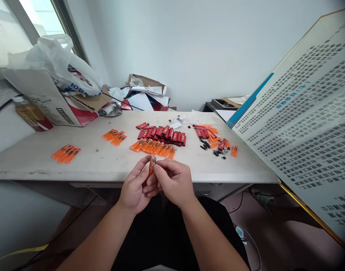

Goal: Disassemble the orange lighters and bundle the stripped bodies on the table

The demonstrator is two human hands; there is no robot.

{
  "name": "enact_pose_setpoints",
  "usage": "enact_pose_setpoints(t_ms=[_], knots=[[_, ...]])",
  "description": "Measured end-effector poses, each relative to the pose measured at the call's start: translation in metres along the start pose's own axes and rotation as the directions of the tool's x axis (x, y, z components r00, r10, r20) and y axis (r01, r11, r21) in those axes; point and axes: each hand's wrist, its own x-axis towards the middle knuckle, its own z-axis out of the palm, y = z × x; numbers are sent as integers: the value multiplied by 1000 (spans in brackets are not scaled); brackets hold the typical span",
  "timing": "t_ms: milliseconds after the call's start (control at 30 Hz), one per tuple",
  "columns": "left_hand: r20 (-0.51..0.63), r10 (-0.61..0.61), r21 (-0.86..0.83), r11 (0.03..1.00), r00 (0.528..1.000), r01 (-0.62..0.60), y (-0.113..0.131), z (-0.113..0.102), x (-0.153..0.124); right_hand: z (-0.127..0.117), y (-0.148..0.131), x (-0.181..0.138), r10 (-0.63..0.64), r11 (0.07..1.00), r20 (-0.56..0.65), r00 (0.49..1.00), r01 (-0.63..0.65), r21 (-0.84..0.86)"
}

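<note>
An orange disposable lighter (151, 166) stands upright between my hands, just in front of the table's near edge, with its metal top up. My left hand (135, 185) grips its lower body, and the fingers of my right hand (172, 181) pinch its top. Its lower end is hidden by my fingers. Beyond my hands lies a tight row of orange lighters (152, 147), with packed red lighters (161, 134) behind it. A mixed pile of red and orange lighters (207, 134) lies to the right, beside small dark metal parts (204, 145).
The pale table (48, 167) also holds two small groups of orange lighters (65, 153) on the left. A cardboard box (52, 99) and white plastic bag stand at the back left. A large printed board (296, 113) leans in at the right. Paper and cardboard are heaped behind the table.
</note>
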Motion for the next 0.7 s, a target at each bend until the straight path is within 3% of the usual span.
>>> enact_pose_setpoints(t_ms=[333, 700], knots=[[3, 35, 97, 995, 999, -35, -2, -3, -5, 0, -15, -4, 37, 999, 87, 996, -40, 35], [31, -24, 109, 994, 999, 21, -2, -6, -4, -3, -17, -3, 133, 987, 104, 986, -141, 74]])
